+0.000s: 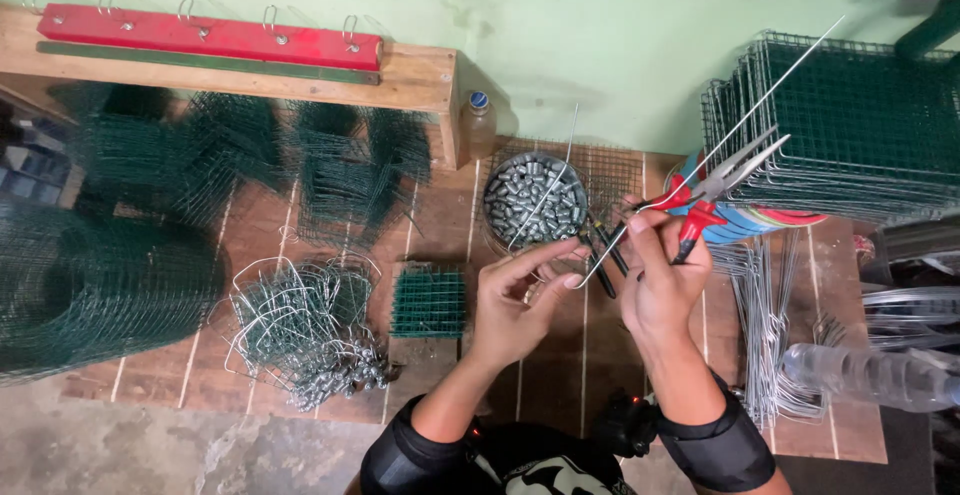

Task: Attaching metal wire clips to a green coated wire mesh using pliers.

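Over the wooden tabletop (560,355), my left hand (515,300) pinches a long thin steel wire (700,160) steady; my right hand (660,275) grips red-handled needle-nose pliers (715,195).

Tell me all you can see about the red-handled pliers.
The pliers are long-nosed, with slim grey metal jaws and red handles. The right hand holds them by the handles, above the wooden table. The jaws point up and to the right, slightly parted, toward the stack of green wire mesh panels. They grip nothing visible. A long thin wire, held between both hands, runs close beside them; whether it touches the jaws cannot be told.
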